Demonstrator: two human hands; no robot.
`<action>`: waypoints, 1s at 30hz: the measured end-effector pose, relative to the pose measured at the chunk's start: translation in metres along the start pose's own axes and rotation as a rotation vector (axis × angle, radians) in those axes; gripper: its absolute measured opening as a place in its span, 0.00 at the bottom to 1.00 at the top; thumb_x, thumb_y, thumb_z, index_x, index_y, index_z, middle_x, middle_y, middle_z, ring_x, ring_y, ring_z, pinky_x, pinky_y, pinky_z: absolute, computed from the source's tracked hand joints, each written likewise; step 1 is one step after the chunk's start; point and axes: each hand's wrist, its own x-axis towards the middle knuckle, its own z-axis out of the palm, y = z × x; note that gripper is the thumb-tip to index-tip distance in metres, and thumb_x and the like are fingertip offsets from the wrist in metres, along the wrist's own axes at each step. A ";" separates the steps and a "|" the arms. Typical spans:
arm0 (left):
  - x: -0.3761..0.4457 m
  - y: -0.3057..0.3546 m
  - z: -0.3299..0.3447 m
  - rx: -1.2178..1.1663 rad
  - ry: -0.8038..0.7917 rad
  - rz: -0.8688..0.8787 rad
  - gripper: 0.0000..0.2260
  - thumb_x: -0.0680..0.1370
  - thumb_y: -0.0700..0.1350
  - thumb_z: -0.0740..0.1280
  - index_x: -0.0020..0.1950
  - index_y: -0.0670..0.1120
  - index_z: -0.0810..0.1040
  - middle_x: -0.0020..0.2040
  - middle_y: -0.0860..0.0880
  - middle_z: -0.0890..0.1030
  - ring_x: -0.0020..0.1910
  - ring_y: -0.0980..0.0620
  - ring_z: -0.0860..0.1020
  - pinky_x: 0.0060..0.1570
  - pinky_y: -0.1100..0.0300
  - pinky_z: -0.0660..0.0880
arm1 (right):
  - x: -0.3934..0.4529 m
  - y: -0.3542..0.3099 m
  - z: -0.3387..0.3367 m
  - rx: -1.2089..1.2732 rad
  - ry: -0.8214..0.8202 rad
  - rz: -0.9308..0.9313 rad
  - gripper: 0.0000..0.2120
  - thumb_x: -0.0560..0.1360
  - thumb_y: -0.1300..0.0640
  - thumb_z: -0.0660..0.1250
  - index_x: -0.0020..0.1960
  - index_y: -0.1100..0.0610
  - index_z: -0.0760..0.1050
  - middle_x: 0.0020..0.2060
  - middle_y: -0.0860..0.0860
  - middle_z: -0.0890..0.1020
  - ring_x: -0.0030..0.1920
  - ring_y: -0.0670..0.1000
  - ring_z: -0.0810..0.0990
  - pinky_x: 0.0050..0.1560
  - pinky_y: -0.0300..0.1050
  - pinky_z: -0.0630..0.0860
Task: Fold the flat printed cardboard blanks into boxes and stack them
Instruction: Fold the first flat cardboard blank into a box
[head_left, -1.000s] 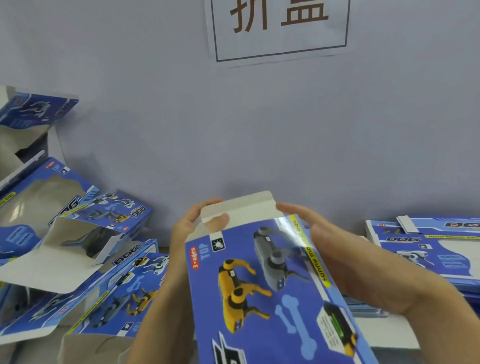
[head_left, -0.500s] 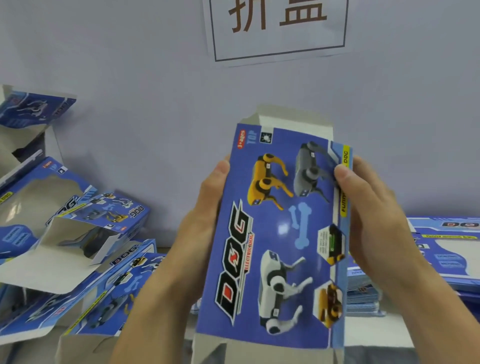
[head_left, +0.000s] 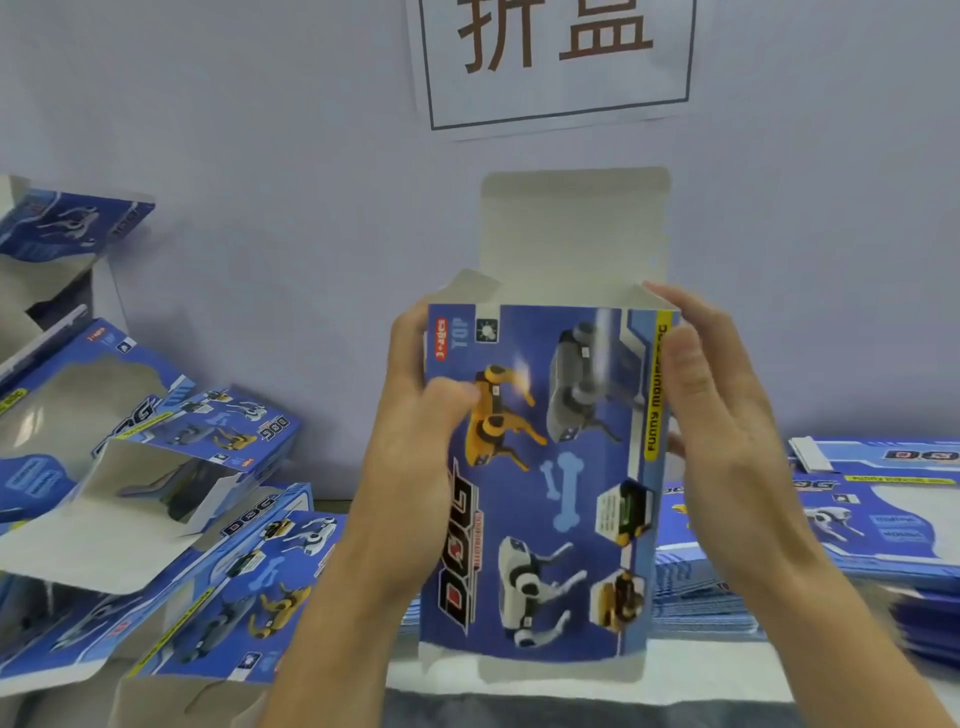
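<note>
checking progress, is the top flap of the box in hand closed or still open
Open. The box, held by the left hand and right hand, has its plain top flap standing straight up, not tucked in.

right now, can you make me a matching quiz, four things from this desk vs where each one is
Things:
1. held box
2. sign
3. folded boxes
4. flat blanks

Places:
a. piled at the left
b. stacked at the right
c. on the wall, top centre
d. between left hand and right hand

Pairs: 1-d, 2-c, 3-a, 4-b
</note>
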 end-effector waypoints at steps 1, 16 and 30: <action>0.003 0.002 0.000 -0.079 -0.018 -0.032 0.23 0.78 0.20 0.49 0.63 0.42 0.69 0.30 0.59 0.78 0.29 0.71 0.77 0.32 0.76 0.71 | -0.001 0.002 0.002 -0.041 0.002 -0.010 0.19 0.78 0.38 0.53 0.66 0.37 0.71 0.50 0.44 0.83 0.52 0.50 0.82 0.55 0.51 0.81; -0.013 -0.011 0.031 -0.029 0.228 -0.115 0.22 0.76 0.65 0.57 0.49 0.46 0.67 0.31 0.50 0.77 0.30 0.51 0.77 0.28 0.65 0.75 | -0.007 0.014 0.011 0.215 -0.032 0.151 0.18 0.81 0.42 0.52 0.57 0.51 0.74 0.38 0.49 0.84 0.38 0.48 0.84 0.39 0.42 0.81; -0.009 -0.010 0.023 -0.161 0.244 -0.237 0.21 0.72 0.50 0.59 0.62 0.69 0.70 0.47 0.37 0.77 0.43 0.32 0.79 0.46 0.39 0.79 | -0.001 0.009 0.016 0.172 0.027 0.297 0.21 0.69 0.49 0.56 0.56 0.31 0.75 0.24 0.41 0.67 0.25 0.42 0.69 0.26 0.39 0.69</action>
